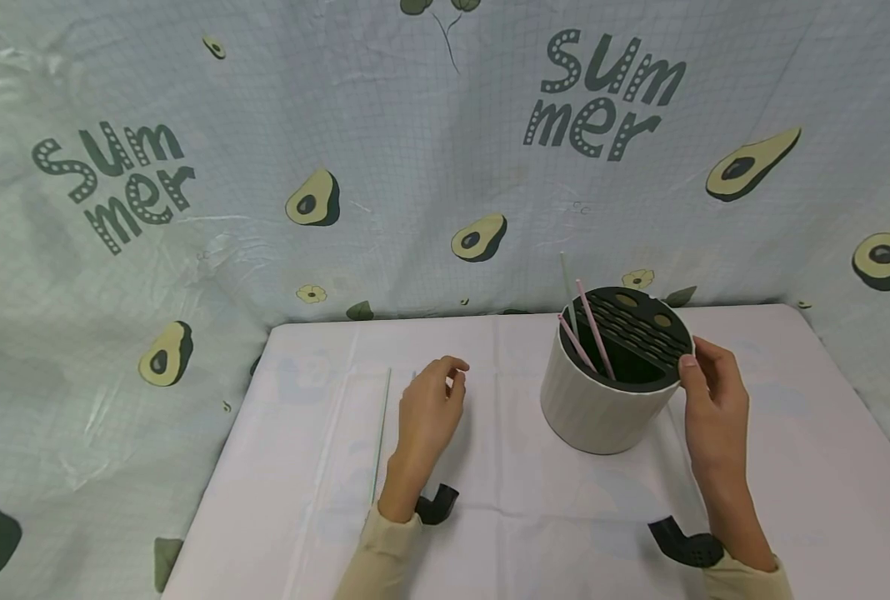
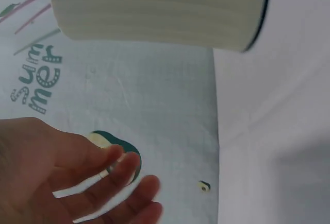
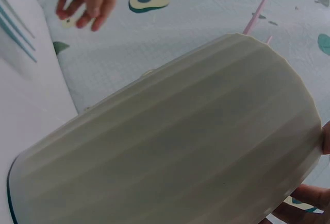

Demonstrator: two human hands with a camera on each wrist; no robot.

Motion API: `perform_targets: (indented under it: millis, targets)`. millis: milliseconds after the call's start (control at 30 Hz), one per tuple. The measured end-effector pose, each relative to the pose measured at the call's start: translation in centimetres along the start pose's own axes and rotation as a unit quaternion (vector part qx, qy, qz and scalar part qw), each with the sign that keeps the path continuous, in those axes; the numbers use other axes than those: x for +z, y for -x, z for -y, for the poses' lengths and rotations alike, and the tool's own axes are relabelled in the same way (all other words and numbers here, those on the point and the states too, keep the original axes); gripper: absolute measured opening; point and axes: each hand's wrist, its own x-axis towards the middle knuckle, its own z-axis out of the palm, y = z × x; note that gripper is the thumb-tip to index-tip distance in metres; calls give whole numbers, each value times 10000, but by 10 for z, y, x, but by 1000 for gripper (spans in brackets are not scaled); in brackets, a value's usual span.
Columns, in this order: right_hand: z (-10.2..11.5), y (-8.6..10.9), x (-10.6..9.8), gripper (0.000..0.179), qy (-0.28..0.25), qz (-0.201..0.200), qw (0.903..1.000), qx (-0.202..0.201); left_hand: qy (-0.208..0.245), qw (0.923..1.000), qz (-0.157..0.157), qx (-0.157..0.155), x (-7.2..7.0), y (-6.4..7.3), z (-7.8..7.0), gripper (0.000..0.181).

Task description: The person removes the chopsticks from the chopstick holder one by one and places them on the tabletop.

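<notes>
A white ribbed cylindrical holder [image 1: 602, 417] with a dark slotted top [image 1: 636, 321] stands toward the back right of the table. Two pink sticks [image 1: 593, 325] and a pale green stick [image 1: 567, 283] lean out of its open section. My right hand [image 1: 717, 408] grips the holder's right side, thumb at the rim; in the right wrist view its fingers [image 3: 301, 203] are partly hidden behind the wall. To the left of the holder, my left hand [image 1: 430, 408] hovers over the table with loosely bent fingers and holds nothing. A thin green stick [image 1: 381, 433] lies left of that hand.
The white-covered table [image 1: 557, 533] reaches back to a hanging sheet [image 1: 392, 125] printed with avocados and lettering. In the right wrist view, several thin bluish sticks [image 3: 18, 36] lie on the table. Each wrist wears a black strap mount [image 1: 437, 504].
</notes>
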Motion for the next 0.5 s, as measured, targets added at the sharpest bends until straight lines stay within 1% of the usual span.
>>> perform_targets:
  millis: [133, 233, 367, 500]
  targets:
    - [1, 1, 1, 43, -3, 13, 10000, 11, 456, 9976, -273, 441, 2, -8, -11, 14]
    - [1, 0, 1, 43, -7, 27, 10000, 19, 865, 9935, -329, 660, 3, -14, -18, 16]
    - [1, 0, 1, 44, 64, 12, 10000, 39, 1542, 9847, -134, 802, 7, -23, -29, 20]
    - [1, 0, 1, 44, 80, 9, 9999, 68, 2169, 9723, 62, 865, 14, -32, -39, 24]
